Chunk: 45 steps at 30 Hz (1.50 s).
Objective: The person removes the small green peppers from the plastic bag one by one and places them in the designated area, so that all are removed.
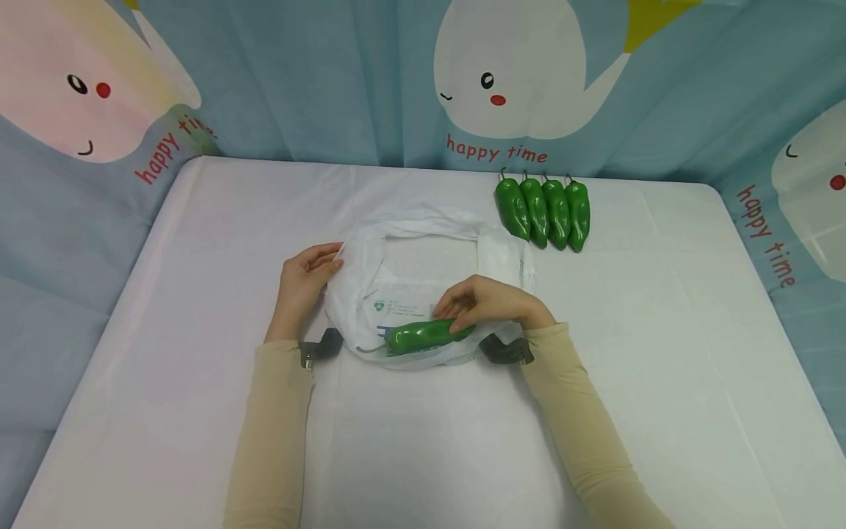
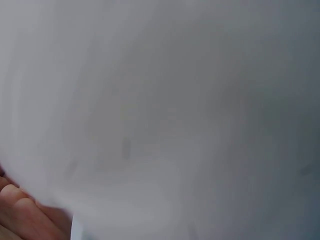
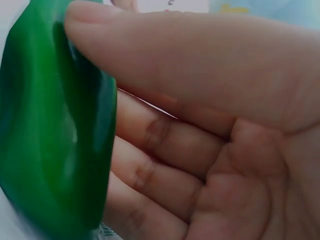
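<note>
A white plastic bag (image 1: 357, 286) lies with its mouth spread wide, showing green and blue print on its inside. At the bag's left rim, my left hand (image 1: 305, 283) pinches the plastic between thumb and fingers. In the left wrist view the pale bag (image 2: 160, 110) fills nearly everything, and only some fingers (image 2: 30, 215) show at the lower left. My right hand (image 1: 492, 300) grips a green pepper (image 1: 419, 336) by its blunt end, over the bag's near side, stem pointing left. The right wrist view shows the thumb against the glossy pepper (image 3: 55, 130), with the other fingers behind it.
Several more green peppers (image 1: 534, 209) lie in a row at the table's far edge, stems away from me, just beyond the bag's right corner. A white cloth covers the table (image 1: 165, 353). Behind it hangs a blue curtain (image 1: 317, 81) with whale prints.
</note>
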Motion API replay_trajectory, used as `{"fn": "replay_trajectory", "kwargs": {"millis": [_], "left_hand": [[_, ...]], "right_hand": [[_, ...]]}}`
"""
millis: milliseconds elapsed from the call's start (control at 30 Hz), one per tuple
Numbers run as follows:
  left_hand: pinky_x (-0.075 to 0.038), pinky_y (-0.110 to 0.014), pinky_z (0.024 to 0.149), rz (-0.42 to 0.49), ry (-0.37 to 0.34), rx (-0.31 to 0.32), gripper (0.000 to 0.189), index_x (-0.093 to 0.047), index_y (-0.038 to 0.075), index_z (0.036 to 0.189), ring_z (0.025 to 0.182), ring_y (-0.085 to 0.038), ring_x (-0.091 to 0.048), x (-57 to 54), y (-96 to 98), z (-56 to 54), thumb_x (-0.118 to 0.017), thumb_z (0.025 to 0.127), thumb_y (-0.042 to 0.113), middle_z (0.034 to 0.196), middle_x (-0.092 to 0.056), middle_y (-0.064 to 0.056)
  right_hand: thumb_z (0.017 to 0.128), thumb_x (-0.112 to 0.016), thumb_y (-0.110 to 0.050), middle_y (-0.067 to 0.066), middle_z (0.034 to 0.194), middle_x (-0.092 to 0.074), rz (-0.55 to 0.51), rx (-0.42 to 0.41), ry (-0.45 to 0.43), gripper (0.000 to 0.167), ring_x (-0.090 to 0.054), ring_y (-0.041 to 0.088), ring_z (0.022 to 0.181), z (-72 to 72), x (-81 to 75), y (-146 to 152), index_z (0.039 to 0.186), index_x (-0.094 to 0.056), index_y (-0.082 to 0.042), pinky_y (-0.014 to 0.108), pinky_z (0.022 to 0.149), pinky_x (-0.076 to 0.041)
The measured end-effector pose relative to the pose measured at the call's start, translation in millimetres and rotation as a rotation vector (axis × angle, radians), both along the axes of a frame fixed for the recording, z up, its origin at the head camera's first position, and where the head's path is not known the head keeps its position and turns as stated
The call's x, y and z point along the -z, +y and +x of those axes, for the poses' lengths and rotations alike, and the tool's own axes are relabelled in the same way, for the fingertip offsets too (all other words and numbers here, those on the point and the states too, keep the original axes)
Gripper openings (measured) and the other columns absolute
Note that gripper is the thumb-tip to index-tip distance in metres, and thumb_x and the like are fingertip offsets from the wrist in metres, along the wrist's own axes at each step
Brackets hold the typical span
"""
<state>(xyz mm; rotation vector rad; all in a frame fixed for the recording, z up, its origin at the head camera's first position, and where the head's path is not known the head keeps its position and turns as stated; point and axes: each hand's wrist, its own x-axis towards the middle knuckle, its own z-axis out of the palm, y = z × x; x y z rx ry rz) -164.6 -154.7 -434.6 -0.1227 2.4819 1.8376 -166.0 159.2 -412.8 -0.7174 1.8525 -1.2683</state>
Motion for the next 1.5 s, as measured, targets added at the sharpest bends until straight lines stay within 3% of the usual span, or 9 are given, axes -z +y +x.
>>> {"fn": "replay_trajectory", "kwargs": {"millis": [733,1500], "left_hand": [[-0.045,-0.017,0.085,-0.019,-0.001,-0.013,0.034,-0.061,0.003,0.124,0.101,-0.01,-0.062,3.5,0.2,-0.7,-0.062,0.092,0.016,0.115,-0.065,-0.015],[-0.045,-0.015,0.084,0.005,0.003,-0.006,0.034,-0.06,0.002,0.124,0.098,-0.006,-0.061,2.2,0.6,-0.2,-0.062,0.093,0.016,0.115,-0.064,-0.017]], "right_hand": [[0.078,-0.074,0.001,0.008,0.1,-0.069,0.033,-0.065,0.021,0.03,-0.064,0.018,0.09,1.1,-1.1,-1.5,0.106,-0.067,0.005,0.032,0.082,-0.051],[0.078,-0.073,0.002,0.009,0.092,-0.071,0.028,-0.034,0.04,0.023,-0.066,0.017,0.083,-0.1,-0.2,3.1,0.1,-0.069,0.007,0.029,0.076,-0.053]]}}
